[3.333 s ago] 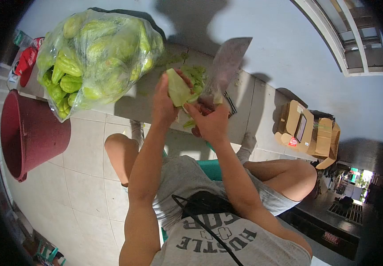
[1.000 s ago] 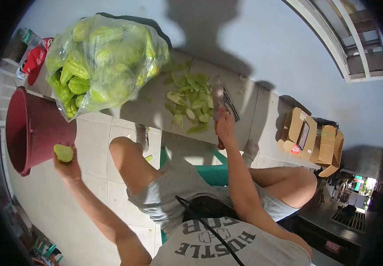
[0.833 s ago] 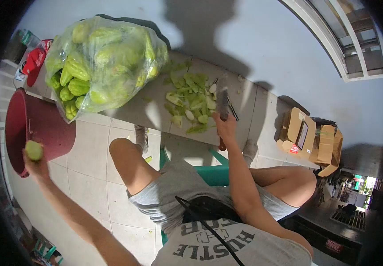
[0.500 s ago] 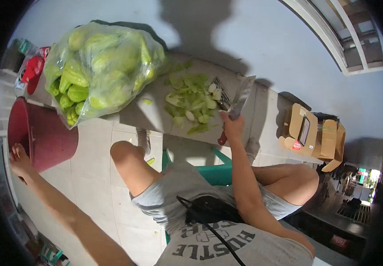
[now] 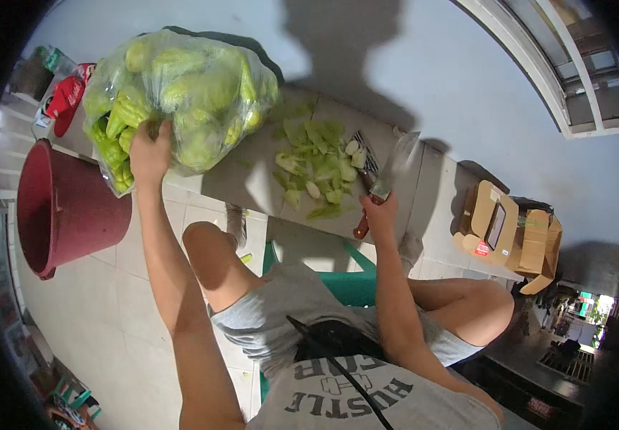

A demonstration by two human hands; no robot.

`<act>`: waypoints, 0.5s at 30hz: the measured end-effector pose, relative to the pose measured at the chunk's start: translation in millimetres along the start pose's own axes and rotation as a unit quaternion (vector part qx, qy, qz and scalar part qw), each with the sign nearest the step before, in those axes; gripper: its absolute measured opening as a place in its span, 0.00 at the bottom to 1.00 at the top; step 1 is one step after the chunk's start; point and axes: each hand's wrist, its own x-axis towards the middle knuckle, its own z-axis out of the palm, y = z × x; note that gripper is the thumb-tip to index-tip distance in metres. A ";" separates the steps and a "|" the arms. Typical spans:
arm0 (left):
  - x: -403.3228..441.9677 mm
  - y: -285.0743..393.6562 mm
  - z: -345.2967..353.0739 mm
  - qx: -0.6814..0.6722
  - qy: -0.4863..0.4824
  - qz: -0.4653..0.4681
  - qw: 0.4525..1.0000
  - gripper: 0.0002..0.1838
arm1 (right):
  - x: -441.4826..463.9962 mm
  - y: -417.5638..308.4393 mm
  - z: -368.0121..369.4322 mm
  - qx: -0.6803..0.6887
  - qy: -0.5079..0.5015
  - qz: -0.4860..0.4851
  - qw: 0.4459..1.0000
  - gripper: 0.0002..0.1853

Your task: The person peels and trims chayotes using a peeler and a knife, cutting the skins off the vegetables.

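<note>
A large clear plastic bag (image 5: 202,143) full of light-green ridged chayotes (image 5: 129,111) stands on the tiled bench. My left hand (image 5: 150,152) is at the bag's mouth, its fingers apart and curved against the chayotes; no chayote is lifted in it. My right hand (image 5: 381,213) grips a broad-bladed knife (image 5: 400,159) by its reddish handle, blade pointing up and away over the bench. Beside the blade lies a slotted metal tool (image 5: 368,156). Green peelings and scraps (image 5: 317,161), with some whitish pieces among them, are spread on the bench left of the knife.
A dark red bucket (image 5: 87,215) stands on the floor at the left. Red cloth or packaging (image 5: 67,104) lies behind it. Open cardboard boxes (image 5: 496,222) are on the right. A green stool (image 5: 349,287) is under me, and a wall rises behind the bench (image 5: 245,186).
My left hand has moved from the bucket's rim up and right to the mouth of the bag. My right hand keeps its hold on the knife, and the view has shifted slightly.
</note>
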 end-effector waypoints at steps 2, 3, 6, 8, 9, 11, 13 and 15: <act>-6.0 -4.3 0.0 0.001 0.012 -0.018 1.000 0.28 | -7.3 -7.7 -3.2 -0.021 -0.027 0.029 0.999 0.21; -7.2 -7.8 0.9 0.000 0.025 -0.037 0.999 0.28 | -7.8 -4.4 -1.8 -0.021 -0.028 0.028 0.999 0.21; 4.9 -35.3 1.0 -0.034 0.011 -0.034 0.999 0.26 | -11.5 3.0 5.8 -0.057 -0.007 0.012 0.998 0.17; 21.4 -60.7 1.6 -0.070 -0.019 -0.054 0.996 0.25 | -12.9 1.9 10.2 -0.044 -0.020 0.015 0.999 0.15; 28.6 -71.7 0.3 -0.107 -0.050 -0.072 0.990 0.24 | -14.1 -1.8 13.2 -0.041 -0.023 0.013 0.999 0.15; 34.0 -89.6 -0.8 -0.081 0.025 -0.078 0.993 0.24 | -21.2 -9.5 14.7 0.028 -0.024 0.041 0.998 0.14; 31.2 -94.6 -4.9 -0.056 0.097 -0.086 0.990 0.23 | -21.1 -3.7 13.0 0.018 -0.025 0.047 0.998 0.14; 27.3 -95.4 -10.7 0.047 0.185 -0.035 0.981 0.27 | -21.5 0.6 12.3 0.010 -0.023 0.051 0.998 0.14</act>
